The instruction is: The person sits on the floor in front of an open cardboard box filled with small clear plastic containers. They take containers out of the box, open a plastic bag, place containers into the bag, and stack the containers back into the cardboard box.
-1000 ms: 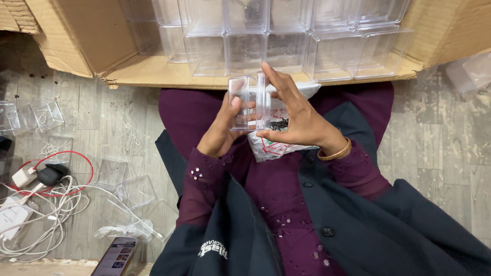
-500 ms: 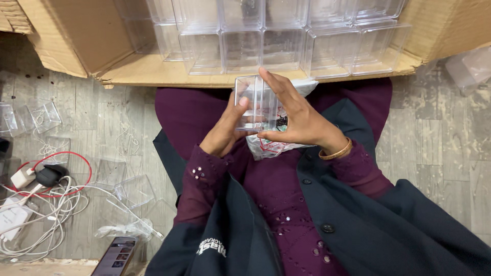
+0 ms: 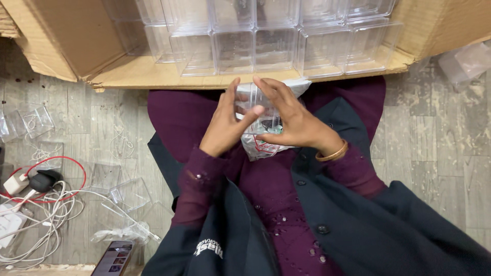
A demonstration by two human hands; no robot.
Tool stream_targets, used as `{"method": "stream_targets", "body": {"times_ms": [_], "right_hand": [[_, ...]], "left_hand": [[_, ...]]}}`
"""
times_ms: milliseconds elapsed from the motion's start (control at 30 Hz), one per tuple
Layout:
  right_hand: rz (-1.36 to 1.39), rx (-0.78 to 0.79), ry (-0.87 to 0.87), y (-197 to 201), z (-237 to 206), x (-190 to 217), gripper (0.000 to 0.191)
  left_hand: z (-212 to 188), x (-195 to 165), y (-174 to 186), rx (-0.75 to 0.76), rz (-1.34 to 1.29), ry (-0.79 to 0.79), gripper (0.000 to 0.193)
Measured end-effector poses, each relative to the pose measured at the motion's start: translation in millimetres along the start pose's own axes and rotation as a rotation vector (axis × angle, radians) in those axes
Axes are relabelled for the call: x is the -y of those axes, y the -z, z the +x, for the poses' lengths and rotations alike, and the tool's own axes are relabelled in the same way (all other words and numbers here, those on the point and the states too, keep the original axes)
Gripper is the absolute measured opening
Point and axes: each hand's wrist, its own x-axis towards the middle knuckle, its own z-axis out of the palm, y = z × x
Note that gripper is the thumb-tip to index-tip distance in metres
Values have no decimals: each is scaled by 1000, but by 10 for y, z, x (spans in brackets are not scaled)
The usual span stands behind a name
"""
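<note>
A: What differs from half a second ago?

B: Very little. The left hand (image 3: 225,128) and the right hand (image 3: 294,125) still hold the small clear plastic box (image 3: 254,105) between them over the lap. The left thumb now points higher beside the box, and the right fingers lie more across its top. Both hands are closed on the box, fingers pressing from either side.

A: Where does the box sit?

B: It sits in front of the person's body, just below the near edge of the cardboard carton (image 3: 66,46). A crumpled plastic bag (image 3: 261,145) with something dark and red inside lies under the hands on the maroon dress (image 3: 184,112).

A: What lies around?

B: Rows of clear boxes (image 3: 255,36) fill the carton. On the floor to the left are loose clear boxes (image 3: 36,120), white cables (image 3: 41,225), a red cable (image 3: 66,163), a black plug (image 3: 43,180) and a phone (image 3: 113,258). Another clear bag (image 3: 468,61) lies at the upper right.

A: What stands in the way?

B: The carton's flap edge lies just beyond the fingertips. The grey wooden floor (image 3: 440,143) to the right is open.
</note>
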Motion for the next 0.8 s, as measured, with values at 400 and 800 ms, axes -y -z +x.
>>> {"method": "stream_targets", "body": {"times_ms": [400,800], "right_hand": [[-170,-676,-358,456,-774,-893,76],[30,-866,-449,781,-1411,-1983,84]], "left_hand": [[1206,494,-437,-393,165,-456,62],[1022,871,-180,-295,-401,-366,31]]}}
